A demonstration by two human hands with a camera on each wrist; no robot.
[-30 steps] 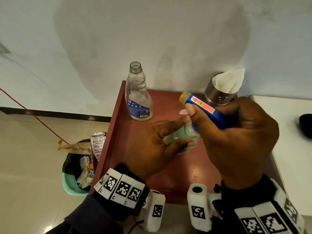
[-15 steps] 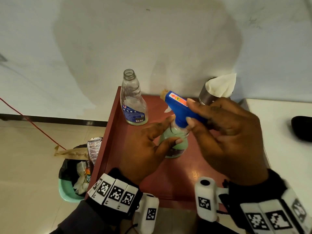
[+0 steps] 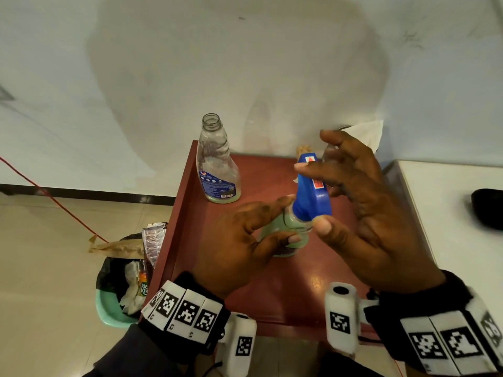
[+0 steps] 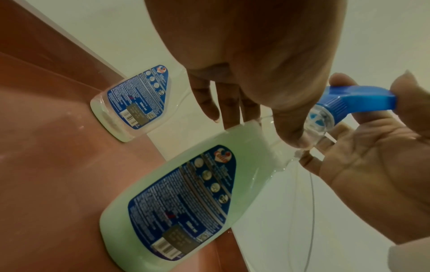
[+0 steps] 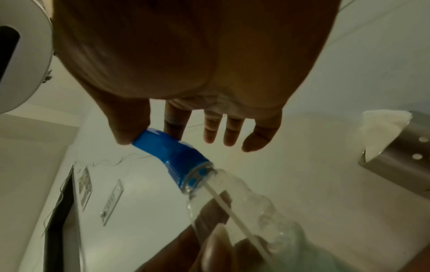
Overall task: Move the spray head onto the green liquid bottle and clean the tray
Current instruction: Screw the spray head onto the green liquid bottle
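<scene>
The green liquid bottle [image 3: 285, 240] [image 4: 177, 202] stands upright on the dark red tray [image 3: 285, 300]. The blue spray head [image 3: 315, 205] [image 4: 349, 99] [image 5: 172, 152] sits on the bottle's neck, nozzle pointing away from me, its white dip tube inside the bottle. My left hand [image 3: 290, 219] holds the bottle's shoulder between thumb and fingers. My right hand [image 3: 311, 196] pinches the spray head between thumb and index finger, the other fingers spread. Whether the collar is screwed tight is hidden.
An empty, uncapped clear bottle [image 3: 217, 170] [image 4: 132, 104] stands at the tray's far left. A steel holder with white tissue [image 3: 364, 131] [image 5: 395, 152] is at the far right. A white table [image 3: 449, 227] with a black object [image 3: 487, 208] adjoins. A green bin [image 3: 119, 295] stands on the floor at left.
The spray head came down from my raised right hand onto the green bottle's neck and turned, its nozzle swinging from the left to pointing away. My right fingers have spread out.
</scene>
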